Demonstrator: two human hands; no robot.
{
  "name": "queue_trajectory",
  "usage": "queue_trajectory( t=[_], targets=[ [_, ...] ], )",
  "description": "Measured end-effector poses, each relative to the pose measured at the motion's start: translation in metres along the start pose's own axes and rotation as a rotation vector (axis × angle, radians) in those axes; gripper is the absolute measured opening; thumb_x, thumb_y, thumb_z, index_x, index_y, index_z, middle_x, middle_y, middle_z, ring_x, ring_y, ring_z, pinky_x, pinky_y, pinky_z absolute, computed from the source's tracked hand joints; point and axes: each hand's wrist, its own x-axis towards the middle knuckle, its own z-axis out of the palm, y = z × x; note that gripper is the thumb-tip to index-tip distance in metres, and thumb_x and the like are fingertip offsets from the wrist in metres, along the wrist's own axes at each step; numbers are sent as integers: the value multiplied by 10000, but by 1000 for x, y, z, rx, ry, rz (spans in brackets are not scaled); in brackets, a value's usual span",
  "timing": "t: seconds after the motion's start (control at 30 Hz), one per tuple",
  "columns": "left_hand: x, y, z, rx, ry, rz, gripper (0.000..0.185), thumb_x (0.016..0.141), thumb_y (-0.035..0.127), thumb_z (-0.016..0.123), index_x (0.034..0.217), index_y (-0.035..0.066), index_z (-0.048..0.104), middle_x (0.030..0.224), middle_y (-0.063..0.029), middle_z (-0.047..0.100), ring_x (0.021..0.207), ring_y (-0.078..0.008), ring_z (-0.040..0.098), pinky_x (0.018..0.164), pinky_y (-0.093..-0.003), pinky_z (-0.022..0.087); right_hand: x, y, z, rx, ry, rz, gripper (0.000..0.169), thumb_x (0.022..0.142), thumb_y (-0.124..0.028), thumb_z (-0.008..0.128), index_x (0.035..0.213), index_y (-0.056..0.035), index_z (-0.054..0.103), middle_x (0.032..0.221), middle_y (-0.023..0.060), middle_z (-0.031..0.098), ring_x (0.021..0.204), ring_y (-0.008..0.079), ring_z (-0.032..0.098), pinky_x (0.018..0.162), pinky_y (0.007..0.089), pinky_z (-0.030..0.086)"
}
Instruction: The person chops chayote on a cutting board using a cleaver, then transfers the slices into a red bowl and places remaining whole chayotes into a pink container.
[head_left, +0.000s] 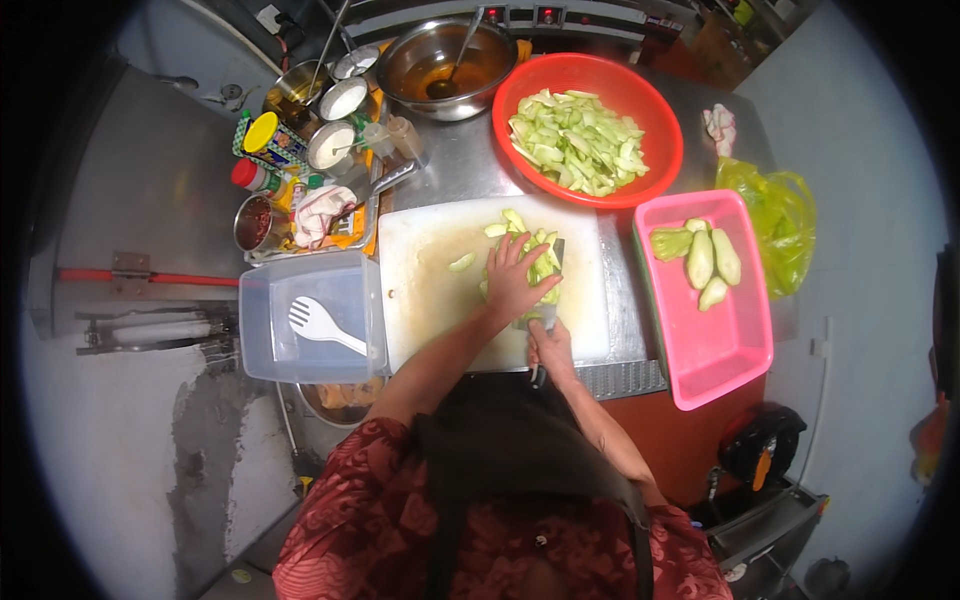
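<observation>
A white plastic cutting board (431, 319) lies before me with a heap of pale green chayote slices (541, 240) on its right half. Spread wide, my left hand (514, 279) rests on top of the slices. My right hand (553, 349), at the board's near edge, grips the dark handle of a broad-bladed kitchen knife (559, 253). Most of the blade is hidden beneath the slices and my left hand. One loose slice (462, 262) lies apart, left of the heap.
Behind the board stands a red plastic colander (664, 142) of cut slices. At right is a pink basket (716, 352) with several peeled chayotes (701, 259). A clear plastic tub (262, 322) with a white slotted spatula (319, 319) adjoins the board's left. A steel bowl (457, 111) holds brownish liquid and a ladle.
</observation>
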Motion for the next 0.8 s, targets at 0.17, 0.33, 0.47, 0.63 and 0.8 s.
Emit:
queue_trajectory(
  t=[0.17, 0.33, 0.47, 0.63, 0.8],
  targets=[
    [-4, -4, -6, -200, 74, 39, 502, 709, 298, 775, 1166, 136, 645, 1321, -92, 518, 1285, -358, 386, 1073, -494, 315, -11, -20, 19, 105, -69, 25, 96, 971, -132, 531, 950, -58, 474, 576, 6, 430, 392, 115, 417, 364, 276, 380],
    [16, 32, -34, -221, 126, 36, 482, 713, 256, 775, 1149, 90, 651, 1284, -117, 542, 1237, -348, 432, 1049, -451, 367, -36, -75, 22, 26, -66, 11, 78, 963, -110, 529, 938, -55, 480, 575, 9, 434, 393, 115, 416, 362, 283, 389],
    [84, 74, -66, -253, 62, 66, 512, 748, 318, 745, 1175, 58, 637, 1294, -149, 542, 1234, -356, 448, 1060, -431, 363, -28, -143, 21, 4, -39, -86, 73, 919, -77, 533, 949, -25, 494, 584, 34, 474, 403, 144, 455, 373, 301, 408],
    [214, 96, -62, -391, -147, 2, 576, 815, 413, 675, 1257, 52, 598, 1328, -203, 524, 1255, -352, 457, 1079, -393, 347, 64, -216, 1, 274, -108, -101, 73, 888, -73, 529, 911, -10, 499, 640, 64, 525, 496, 170, 531, 444, 328, 459],
    [252, 23, -28, -857, -132, -221, 537, 915, 385, 587, 1312, 26, 548, 1354, -166, 535, 1262, -249, 485, 1077, -345, 341, 35, -204, -14, 287, -174, -99, 60, 949, -95, 491, 939, -35, 487, 635, 64, 521, 511, 182, 521, 497, 317, 484]
  ],
)
